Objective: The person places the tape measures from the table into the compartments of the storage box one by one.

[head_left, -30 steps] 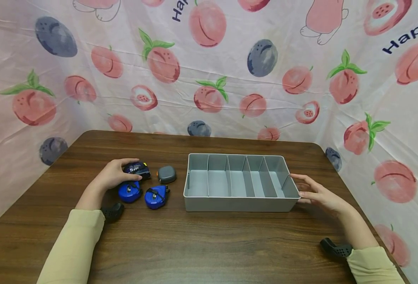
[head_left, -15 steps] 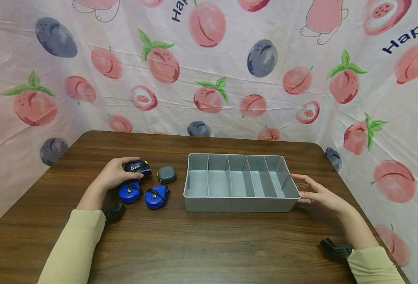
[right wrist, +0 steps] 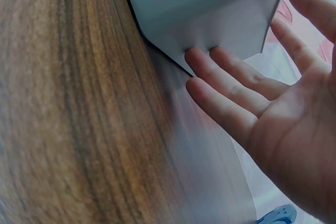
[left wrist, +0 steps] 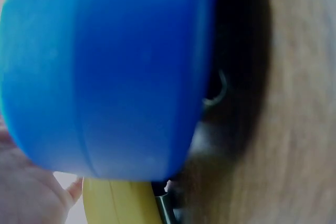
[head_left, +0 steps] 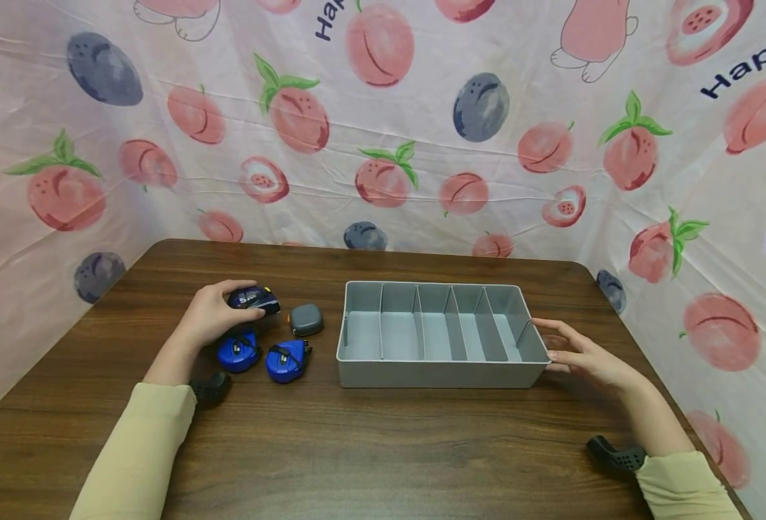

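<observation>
In the head view my left hand (head_left: 212, 315) grips a dark blue tape measure (head_left: 253, 297) with a yellow spot, between thumb and fingers. Nearer to me lie two bright blue tape measures, the left one (head_left: 238, 352) and the right one (head_left: 286, 361). A small grey rounded tape measure (head_left: 306, 319) sits to the right. The left wrist view is filled by a blue tape measure (left wrist: 121, 77), with a yellow surface (left wrist: 121, 200) behind it. My right hand (right wrist: 294, 114) touches the end wall of a grey divided box (right wrist: 210, 9) with extended fingertips.
Thin dividers split the grey box (head_left: 435, 374) into several compartments with nothing in them. The wooden table (head_left: 383, 448) ends at a fruit-printed cloth (head_left: 415, 159) behind and at both sides. A black wrist device (head_left: 210, 388) sits at the left wrist.
My left hand has shifted slightly away from me and to the right with the dark blue tape measure, opening a gap to the nearer blue one. The right hand and box have stayed put.
</observation>
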The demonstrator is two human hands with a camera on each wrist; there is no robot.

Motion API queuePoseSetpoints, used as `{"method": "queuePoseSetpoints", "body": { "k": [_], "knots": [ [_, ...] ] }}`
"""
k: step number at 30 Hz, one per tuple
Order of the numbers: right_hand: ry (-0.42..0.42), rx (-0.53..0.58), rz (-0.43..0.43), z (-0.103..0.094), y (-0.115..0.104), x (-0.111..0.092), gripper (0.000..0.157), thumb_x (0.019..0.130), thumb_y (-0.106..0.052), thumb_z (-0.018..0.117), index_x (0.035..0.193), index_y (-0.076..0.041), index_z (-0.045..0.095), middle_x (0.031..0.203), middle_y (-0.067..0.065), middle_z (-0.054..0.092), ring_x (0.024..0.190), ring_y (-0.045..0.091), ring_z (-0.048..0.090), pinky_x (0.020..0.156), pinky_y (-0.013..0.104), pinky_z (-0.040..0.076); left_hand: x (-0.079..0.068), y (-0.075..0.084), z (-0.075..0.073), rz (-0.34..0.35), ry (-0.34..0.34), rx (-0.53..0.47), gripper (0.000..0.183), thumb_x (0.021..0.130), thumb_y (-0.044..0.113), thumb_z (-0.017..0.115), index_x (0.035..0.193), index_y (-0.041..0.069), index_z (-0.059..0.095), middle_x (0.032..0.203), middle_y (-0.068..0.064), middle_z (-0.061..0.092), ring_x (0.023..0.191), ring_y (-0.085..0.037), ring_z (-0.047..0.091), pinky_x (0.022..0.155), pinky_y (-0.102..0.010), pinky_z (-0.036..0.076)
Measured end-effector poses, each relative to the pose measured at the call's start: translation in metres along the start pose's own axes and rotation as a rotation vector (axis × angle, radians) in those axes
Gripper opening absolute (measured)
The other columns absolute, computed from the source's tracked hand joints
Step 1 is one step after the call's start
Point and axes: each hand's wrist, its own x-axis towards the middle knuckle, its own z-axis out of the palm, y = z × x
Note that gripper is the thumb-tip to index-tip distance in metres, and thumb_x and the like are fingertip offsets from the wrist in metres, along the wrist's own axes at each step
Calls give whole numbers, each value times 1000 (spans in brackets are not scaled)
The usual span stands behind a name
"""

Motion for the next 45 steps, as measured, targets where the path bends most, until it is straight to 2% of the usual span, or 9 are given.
{"method": "queuePoseSetpoints", "body": {
  "k": [6, 16, 22, 37, 45],
  "knots": [
    [4, -10, 4, 1, -2, 0, 55, 98, -1, 44, 148, -2, 22, 136, 35, 30, 116, 14, 52, 90, 32, 48, 1, 3, 2, 56, 90, -20, 63, 77, 29, 81, 128, 1, 59, 121, -22, 59, 102, -37, 54, 84, -48, 41],
    [6, -8, 6, 1, -2, 0, 54, 98, -1, 44, 148, -2, 23, 137, 37, 29, 116, 14, 52, 90, 32, 48, 2, 10, 5, 87, 152, -8, 62, 74, 25, 83, 126, 2, 61, 120, -21, 59, 103, -38, 54, 84, -51, 40],
    [3, -4, -3, 0, 0, 0, 54, 98, 0, 44, 148, -2, 23, 137, 35, 29, 117, 14, 52, 90, 32, 48, 3, 16, 8, 127, 197, -16, 61, 72, 24, 85, 124, 2, 62, 112, -18, 61, 98, -34, 55, 81, -47, 41],
    [-7, 19, -11, 1, 0, 1, 53, 98, 0, 45, 147, -3, 24, 136, 28, 34, 115, 14, 53, 91, 32, 48, 2, 31, 17, 171, 211, -37, 61, 69, 22, 86, 123, 4, 64, 112, -15, 62, 100, -33, 54, 83, -48, 41],
    [-7, 17, -13, 0, 1, 0, 53, 98, 1, 44, 147, -3, 24, 136, 31, 33, 116, 14, 53, 91, 32, 48, 0, 41, 20, 186, 205, -46, 60, 70, 22, 86, 123, 4, 64, 111, -14, 61, 101, -32, 53, 82, -46, 40]
  ]
}}
